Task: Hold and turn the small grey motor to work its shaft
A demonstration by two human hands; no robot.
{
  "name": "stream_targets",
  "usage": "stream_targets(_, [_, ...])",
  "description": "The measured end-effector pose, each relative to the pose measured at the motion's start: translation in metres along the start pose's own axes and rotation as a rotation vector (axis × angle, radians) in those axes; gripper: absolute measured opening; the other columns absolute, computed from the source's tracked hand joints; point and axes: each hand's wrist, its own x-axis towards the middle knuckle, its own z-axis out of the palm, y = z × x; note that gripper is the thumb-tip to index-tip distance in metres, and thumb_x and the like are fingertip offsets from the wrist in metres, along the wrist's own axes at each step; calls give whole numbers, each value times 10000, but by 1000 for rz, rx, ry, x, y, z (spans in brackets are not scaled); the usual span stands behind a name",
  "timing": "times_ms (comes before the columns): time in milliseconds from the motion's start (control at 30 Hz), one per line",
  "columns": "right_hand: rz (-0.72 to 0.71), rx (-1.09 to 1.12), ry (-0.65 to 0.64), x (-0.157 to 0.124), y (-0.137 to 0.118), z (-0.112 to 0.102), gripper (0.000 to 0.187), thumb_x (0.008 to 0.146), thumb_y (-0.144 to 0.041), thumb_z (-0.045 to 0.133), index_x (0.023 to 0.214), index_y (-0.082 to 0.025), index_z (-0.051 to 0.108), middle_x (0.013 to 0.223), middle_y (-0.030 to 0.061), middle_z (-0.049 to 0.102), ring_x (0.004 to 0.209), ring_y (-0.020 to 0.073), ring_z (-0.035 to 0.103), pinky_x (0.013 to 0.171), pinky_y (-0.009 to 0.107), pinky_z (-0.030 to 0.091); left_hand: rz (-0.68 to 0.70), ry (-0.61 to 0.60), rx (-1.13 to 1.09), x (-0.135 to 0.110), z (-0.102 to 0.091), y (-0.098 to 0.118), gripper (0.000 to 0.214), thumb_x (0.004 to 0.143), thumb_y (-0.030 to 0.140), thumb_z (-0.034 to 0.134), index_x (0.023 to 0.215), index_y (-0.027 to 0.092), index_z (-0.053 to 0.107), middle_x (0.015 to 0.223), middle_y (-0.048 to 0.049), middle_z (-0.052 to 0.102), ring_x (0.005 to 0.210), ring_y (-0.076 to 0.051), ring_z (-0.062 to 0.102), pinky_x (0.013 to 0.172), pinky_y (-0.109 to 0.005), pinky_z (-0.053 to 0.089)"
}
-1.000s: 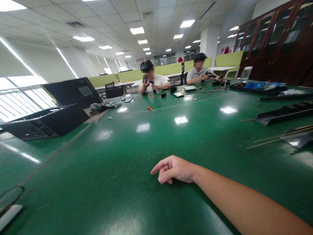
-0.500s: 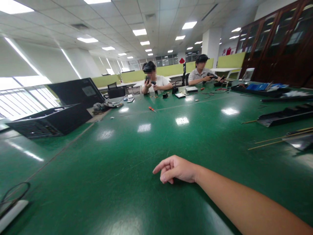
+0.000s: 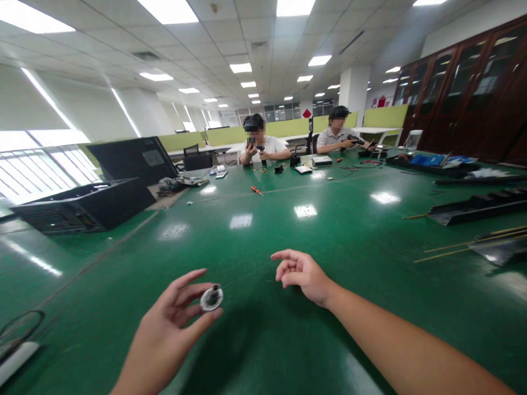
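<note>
Between the thumb and fingers of my left hand (image 3: 173, 318) is a small round part (image 3: 211, 298) with a pale rim and a dark stub in its middle; its exact kind is not clear. It is held above the green tabletop (image 3: 247, 351). To the right, my right hand (image 3: 300, 274) hovers over or rests on the table, I cannot tell which. Its index finger points left, the other fingers are loosely curled, and nothing shows in it.
An orange screwdriver (image 3: 257, 191) lies farther off. A black computer case (image 3: 86, 206) stands at the left, a white power strip (image 3: 18, 362) at the near left. Thin rods (image 3: 448, 253) and a black tray (image 3: 465, 211) lie right. Two people (image 3: 263, 145) sit opposite, handling dark objects.
My left hand has come into view from below with the small round part in its fingers. My right hand has shifted slightly right and up, its index finger straighter. The view has tilted up slightly.
</note>
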Motion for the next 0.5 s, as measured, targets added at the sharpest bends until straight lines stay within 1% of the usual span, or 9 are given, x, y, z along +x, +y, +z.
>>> stream_targets(67, [-96, -143, 142, 3, 4, -5, 455, 606, -48, 525, 1044, -165, 560, 836, 11, 616, 707, 131, 559, 659, 271, 428, 61, -131, -86, 24, 30, 9, 441, 720, 412, 769, 1073, 188, 630, 1029, -75, 702, 933, -255, 688, 858, -374, 589])
stream_targets(133, [-138, -366, 257, 4, 7, -7, 516, 574, -7, 471, 1056, -183, 532, 937, 29, 610, 814, 148, 559, 682, 270, 411, 135, -184, -76, 43, 58, 11, 336, 749, 359, 738, 1023, 180, 662, 1025, -75, 689, 944, -244, 668, 858, -371, 574])
stream_targets(167, [-138, -464, 283, 3, 8, -7, 553, 569, 7, 463, 1081, -192, 521, 978, 33, 608, 848, 152, 557, 701, 274, 408, 172, -199, -61, 50, 69, 9, 308, 761, 337, 723, 1023, 183, 670, 1022, -73, 682, 942, -236, 658, 836, -360, 571])
stream_targets(233, [-131, -582, 301, 1, 10, -6, 632, 578, 17, 478, 1166, -215, 488, 1046, 33, 596, 892, 160, 560, 733, 282, 413, 227, -232, -52, 58, 85, -1, 283, 778, 302, 700, 1040, 198, 677, 1018, -68, 671, 930, -220, 643, 775, -323, 561])
stream_targets(267, [-128, -618, 296, 0, 9, -5, 658, 582, 17, 494, 1194, -225, 477, 1055, 31, 594, 909, 166, 561, 739, 283, 415, 243, -252, -57, 60, 90, -6, 273, 782, 289, 694, 1043, 205, 680, 1014, -66, 668, 921, -211, 637, 750, -304, 550])
stream_targets(333, [-118, -657, 281, -2, 9, -2, 651, 593, 13, 521, 1197, -229, 494, 1046, 32, 595, 905, 173, 567, 735, 282, 424, 254, -286, -68, 61, 95, -17, 263, 786, 268, 694, 1043, 217, 684, 1001, -59, 665, 895, -197, 631, 730, -283, 528])
stream_targets(400, [-115, -687, 249, -3, 7, 1, 564, 610, 4, 540, 1129, -217, 549, 1009, 34, 605, 882, 177, 576, 732, 285, 437, 243, -308, -76, 60, 96, -26, 260, 787, 259, 699, 1044, 224, 687, 995, -54, 665, 884, -192, 628, 748, -285, 515])
stream_targets(500, [-120, -729, 193, -4, 4, 5, 410, 645, -25, 583, 1012, -206, 609, 977, 35, 626, 907, 194, 590, 785, 303, 453, 179, -325, -131, 58, 96, -33, 301, 777, 256, 715, 1074, 235, 673, 1019, -49, 668, 916, -200, 635, 798, -300, 514])
